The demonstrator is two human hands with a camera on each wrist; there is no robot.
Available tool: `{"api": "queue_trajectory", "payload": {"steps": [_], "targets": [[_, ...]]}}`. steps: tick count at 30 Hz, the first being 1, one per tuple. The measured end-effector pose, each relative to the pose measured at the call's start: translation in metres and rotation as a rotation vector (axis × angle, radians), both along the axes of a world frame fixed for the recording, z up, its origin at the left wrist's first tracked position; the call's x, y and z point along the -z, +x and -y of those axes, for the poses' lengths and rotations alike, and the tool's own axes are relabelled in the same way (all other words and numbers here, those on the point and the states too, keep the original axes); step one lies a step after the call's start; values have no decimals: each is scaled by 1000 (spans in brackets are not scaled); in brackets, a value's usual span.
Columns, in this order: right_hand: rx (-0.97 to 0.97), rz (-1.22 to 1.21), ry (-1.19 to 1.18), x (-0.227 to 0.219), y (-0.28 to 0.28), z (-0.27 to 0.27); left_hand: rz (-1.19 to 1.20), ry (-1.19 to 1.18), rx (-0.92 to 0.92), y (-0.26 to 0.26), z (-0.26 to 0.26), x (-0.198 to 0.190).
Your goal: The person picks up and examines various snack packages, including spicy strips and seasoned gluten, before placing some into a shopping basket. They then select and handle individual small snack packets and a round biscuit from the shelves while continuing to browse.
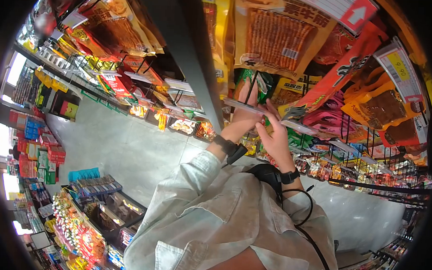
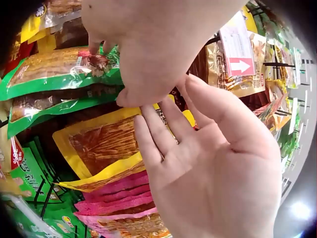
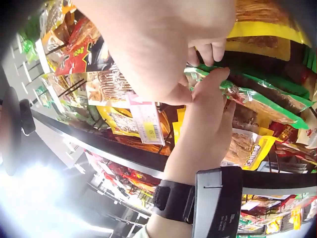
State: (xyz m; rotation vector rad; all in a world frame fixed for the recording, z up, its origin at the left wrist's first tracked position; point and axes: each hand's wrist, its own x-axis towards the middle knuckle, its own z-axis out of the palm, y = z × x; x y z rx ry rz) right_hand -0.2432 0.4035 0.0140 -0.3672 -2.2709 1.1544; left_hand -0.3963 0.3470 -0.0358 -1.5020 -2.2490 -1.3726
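My left hand reaches in among hanging snack bags. In the left wrist view, its fingers and thumb lie around the end of a green-edged snack bag with brown contents. The same green-edged bag extends beyond the left hand in the right wrist view. Close beside the left hand is my right hand, its fingertips near the left wrist. Seen in the left wrist view, the right palm faces the camera with loosely extended fingers and nothing in it. Yellow snack bags hang below the green-edged one.
A large yellow bag of brown strips hangs above my hands. Price tags stick out on hooks at the right. A dark upright post stands left of my hands. Pink bags hang lower down. Grey floor lies behind the rack.
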Motion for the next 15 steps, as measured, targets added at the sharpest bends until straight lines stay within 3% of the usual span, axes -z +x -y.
{"api": "queue_trajectory", "payload": {"steps": [3,6,7,10,14,15], "targets": [[-34,81,-288,-11,18,14,144,-165,-26,19,20,-9],[9,169,-474,18,42,19,279,-179,113,31,54,11],[28,113,-462,24,47,24,251,-233,45,40,63,17],[87,148,-552,32,70,37,424,-117,257,52,100,29],[200,160,-651,35,97,64,728,-468,508,60,139,45],[222,161,-684,42,104,68,672,-524,509,64,149,58]]}}
